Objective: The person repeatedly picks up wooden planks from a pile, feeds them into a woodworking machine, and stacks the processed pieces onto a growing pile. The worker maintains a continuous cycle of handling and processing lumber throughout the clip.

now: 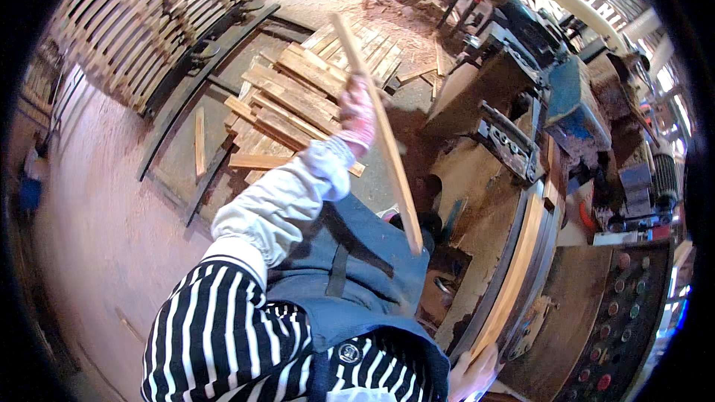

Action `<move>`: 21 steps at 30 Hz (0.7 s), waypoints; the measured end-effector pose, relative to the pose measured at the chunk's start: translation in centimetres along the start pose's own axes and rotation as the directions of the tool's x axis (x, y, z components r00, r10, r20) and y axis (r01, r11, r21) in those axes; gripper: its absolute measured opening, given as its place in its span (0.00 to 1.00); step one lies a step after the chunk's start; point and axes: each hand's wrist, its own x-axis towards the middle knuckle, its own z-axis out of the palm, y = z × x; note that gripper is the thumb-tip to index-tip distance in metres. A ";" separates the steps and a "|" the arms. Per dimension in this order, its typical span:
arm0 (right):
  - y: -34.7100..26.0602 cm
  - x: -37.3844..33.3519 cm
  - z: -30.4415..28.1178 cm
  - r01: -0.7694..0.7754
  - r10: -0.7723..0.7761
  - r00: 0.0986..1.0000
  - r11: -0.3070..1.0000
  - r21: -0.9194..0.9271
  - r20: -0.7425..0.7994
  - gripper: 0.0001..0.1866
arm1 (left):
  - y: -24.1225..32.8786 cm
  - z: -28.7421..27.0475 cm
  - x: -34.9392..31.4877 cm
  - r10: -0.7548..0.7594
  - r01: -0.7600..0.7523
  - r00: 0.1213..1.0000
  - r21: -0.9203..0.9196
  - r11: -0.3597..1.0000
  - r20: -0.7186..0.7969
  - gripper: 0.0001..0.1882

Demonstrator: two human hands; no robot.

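A long, narrow wooden strip is gripped in my left hand, its fingers wrapped round it and the strip raised at a slant in front of my apron. The hand looks pinkish, perhaps gloved, below a pale sleeve cover. Beneath it lies a stack of wooden boards. At the lower right, my right hand is closed about the near end of another wooden strip. That strip lies lengthwise on the bed of a woodworking machine, along its dark guide rail. Part of this hand is cut off by the frame's lower edge.
Machine heads and a blue housing rise at the right, with a button panel nearer me. A dark metal rail frame stretches along the left. Tall stacks of slats stand behind it. Sawdust and offcuts litter the floor beyond.
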 end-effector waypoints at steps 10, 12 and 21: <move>2.5 15.7 5.7 0.301 -0.293 0.949 0.952 0.058 -0.118 0.28 | -3.5 3.3 -7.6 -0.406 0.403 0.914 -0.177 0.898 0.016 0.27; 1.3 21.0 7.0 0.299 -0.294 0.948 0.954 0.020 -0.123 0.27 | -3.5 2.7 -7.8 -0.361 0.367 0.930 -0.238 0.899 0.071 0.25; -7.0 25.8 4.0 0.222 -0.429 0.898 0.631 0.744 0.096 0.35 | -4.7 8.6 -10.1 -0.331 0.350 0.937 -0.301 0.887 0.114 0.26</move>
